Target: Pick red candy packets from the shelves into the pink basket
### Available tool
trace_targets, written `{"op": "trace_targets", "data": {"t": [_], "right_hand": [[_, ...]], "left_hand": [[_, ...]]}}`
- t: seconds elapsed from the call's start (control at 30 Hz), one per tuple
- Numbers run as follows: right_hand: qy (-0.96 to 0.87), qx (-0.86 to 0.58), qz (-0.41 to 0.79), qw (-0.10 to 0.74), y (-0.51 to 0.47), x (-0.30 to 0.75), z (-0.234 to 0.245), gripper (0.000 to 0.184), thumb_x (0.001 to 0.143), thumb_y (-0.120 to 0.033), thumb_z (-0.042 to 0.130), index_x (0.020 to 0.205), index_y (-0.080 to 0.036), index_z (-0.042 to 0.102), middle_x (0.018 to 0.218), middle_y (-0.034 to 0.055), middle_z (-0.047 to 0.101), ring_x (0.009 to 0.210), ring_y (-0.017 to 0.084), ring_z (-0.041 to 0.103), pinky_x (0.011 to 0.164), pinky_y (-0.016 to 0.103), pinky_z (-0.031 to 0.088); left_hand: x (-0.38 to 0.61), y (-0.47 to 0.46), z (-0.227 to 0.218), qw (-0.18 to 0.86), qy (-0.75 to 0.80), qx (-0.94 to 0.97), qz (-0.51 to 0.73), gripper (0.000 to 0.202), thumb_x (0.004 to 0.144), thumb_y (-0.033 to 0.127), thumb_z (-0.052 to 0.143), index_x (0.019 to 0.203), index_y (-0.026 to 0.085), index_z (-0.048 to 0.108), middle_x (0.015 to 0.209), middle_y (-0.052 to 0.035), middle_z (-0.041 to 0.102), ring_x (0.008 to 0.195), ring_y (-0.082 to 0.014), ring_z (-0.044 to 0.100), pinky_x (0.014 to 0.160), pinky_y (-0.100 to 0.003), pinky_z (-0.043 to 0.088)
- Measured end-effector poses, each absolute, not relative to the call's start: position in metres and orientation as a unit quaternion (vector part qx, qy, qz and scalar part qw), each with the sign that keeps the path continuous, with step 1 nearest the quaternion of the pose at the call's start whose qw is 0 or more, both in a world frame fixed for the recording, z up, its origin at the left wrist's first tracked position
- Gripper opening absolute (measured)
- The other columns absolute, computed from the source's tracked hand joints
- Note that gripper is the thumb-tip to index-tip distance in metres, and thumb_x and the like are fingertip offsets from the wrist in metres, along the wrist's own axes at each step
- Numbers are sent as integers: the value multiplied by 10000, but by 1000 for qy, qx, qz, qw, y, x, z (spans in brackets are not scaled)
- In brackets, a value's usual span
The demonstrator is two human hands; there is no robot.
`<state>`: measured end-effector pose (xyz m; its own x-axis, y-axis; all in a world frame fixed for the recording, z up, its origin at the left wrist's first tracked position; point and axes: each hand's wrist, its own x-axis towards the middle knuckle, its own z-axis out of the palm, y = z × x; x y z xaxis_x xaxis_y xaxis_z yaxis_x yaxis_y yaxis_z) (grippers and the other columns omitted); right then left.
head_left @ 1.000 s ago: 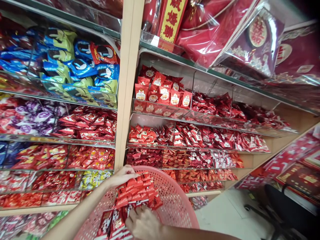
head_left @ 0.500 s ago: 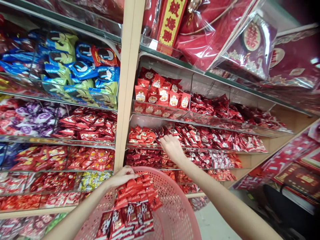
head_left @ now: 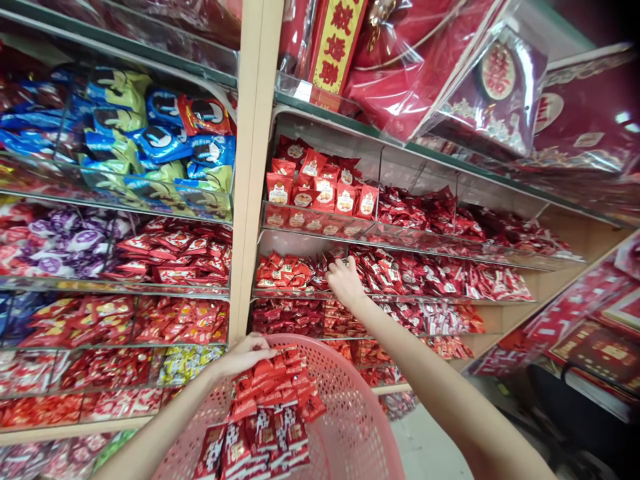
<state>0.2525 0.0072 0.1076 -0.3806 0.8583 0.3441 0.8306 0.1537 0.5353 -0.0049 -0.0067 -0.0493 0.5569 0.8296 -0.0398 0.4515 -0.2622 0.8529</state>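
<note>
My left hand (head_left: 246, 355) is closed over the far left rim of a pink plastic basket (head_left: 357, 393). Inside lie bright red candy packets (head_left: 273, 383) and, nearer to me, dark red packets (head_left: 260, 433) with white lettering. My right hand (head_left: 345, 280) reaches to a middle shelf, over the divider area between bright red packets (head_left: 284, 270) and dark red packets (head_left: 385, 270). Its fingers are curled in; whatever they may hold is hidden.
A wooden upright (head_left: 253, 167) parts the two shelf bays. Blue and green snack packs (head_left: 165, 137) fill the left bay's upper shelf. Clear plastic lips edge the shelves. Wrapped red goods (head_left: 400, 73) hang over above. A black chair (head_left: 575, 413) stands at lower right.
My right hand has shifted slightly right, and its fingers, stretched to the left before, are now curled. My left hand and the basket have stayed almost in place.
</note>
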Motion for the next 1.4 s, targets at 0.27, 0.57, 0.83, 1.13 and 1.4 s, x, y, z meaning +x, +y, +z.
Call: {"op": "trace_targets", "data": {"t": [0.27, 0.57, 0.83, 1.13, 1.4], "right_hand": [[760, 544, 352, -36, 8, 263, 103, 229, 867, -118, 423, 787, -144, 636, 820, 84, 598, 895, 221, 427, 922, 451, 191], [744, 586, 219, -234, -12, 262, 118, 224, 897, -250, 383, 797, -171, 567, 838, 58, 596, 867, 192, 450, 755, 308, 296], [757, 504, -62, -412, -28, 256, 117, 200, 854, -292, 440, 735, -168, 542, 681, -7, 540, 652, 124, 463, 646, 244, 361], [688, 505, -325, -408, -75, 238, 73, 196, 846, -374, 447, 774, -192, 447, 536, -66, 476, 470, 89, 459, 475, 205, 361], [683, 562, -358, -301, -124, 229, -11, 118, 854, -285, 415, 768, -204, 417, 663, -19, 565, 593, 108, 561, 542, 216, 409]], "left_hand": [[-4, -8, -45, 441, 418, 767, 209, 455, 697, 598, 531, 620, 157, 609, 816, -16, 588, 806, -168, 528, 734, -234, 391], [-3, -7, -49, 438, 422, 767, 206, 459, 706, 605, 522, 630, 159, 601, 816, -14, 572, 791, -163, 528, 718, -228, 391], [-3, -6, -49, 430, 423, 773, 199, 461, 707, 606, 518, 647, 160, 620, 806, -11, 587, 786, -164, 528, 711, -227, 392], [-3, -7, -46, 431, 409, 780, 196, 444, 731, 578, 513, 666, 155, 631, 811, -20, 599, 816, -171, 533, 733, -231, 393], [-2, -5, -50, 436, 399, 780, 207, 422, 735, 549, 533, 649, 146, 624, 814, -11, 568, 763, -146, 515, 683, -218, 386]]}}
